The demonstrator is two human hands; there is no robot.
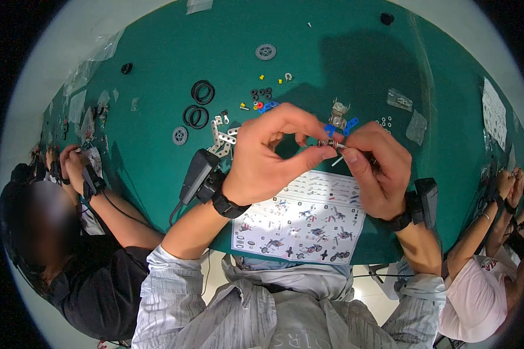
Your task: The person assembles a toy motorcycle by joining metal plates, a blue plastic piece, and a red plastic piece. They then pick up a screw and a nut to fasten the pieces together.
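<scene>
Above the instruction sheet (pixel 300 224), my left hand (pixel 273 157) pinches a small metal-and-red model part (pixel 327 143) between thumb and index finger. From the other side, my right hand (pixel 378 166) has its fingers closed at the light-coloured rod end of that same part. A second thin white rod (pixel 337 160) slants down beside my right thumb; what holds it is hidden. Just beyond the fingertips are a silver metal bracket (pixel 339 110) and a blue plastic piece (pixel 350 124).
Perforated metal strips (pixel 216 137), black rubber rings (pixel 202 92) and a grey wheel (pixel 180 135) lie to the left. Another grey wheel (pixel 265 52) is farther back. Small washers (pixel 384 121) and plastic bags (pixel 399 99) lie right. Other people sit at both sides.
</scene>
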